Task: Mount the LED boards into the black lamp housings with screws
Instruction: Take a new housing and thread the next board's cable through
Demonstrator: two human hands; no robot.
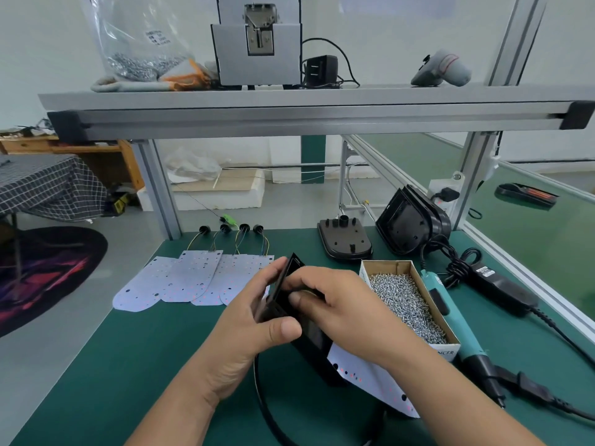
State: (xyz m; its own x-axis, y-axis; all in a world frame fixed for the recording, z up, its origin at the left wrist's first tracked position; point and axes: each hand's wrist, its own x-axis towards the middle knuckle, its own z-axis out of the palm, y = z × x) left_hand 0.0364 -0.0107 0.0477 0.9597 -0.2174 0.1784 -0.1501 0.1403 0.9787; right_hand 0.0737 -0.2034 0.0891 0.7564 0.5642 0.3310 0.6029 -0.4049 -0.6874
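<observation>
My left hand [257, 313] grips a black lamp housing [283, 294] held tilted on edge above the green bench [128, 365]. My right hand [325, 304] curls over the housing's open side, fingers reaching inside it. A white LED board [370, 378] hangs out below the housing, under my right wrist. Several more white LED boards [190, 278] with wired black grommets lie fanned at the back left. A cardboard box of silver screws [405, 300] sits just right of my hands. A teal electric screwdriver [450, 320] lies beside the box.
Another black housing [409, 220] stands on edge at the back right, and a flat black cover [344, 241] lies left of it. The screwdriver's power adapter and cables [495, 284] trail along the right edge. An aluminium shelf [289, 104] spans overhead.
</observation>
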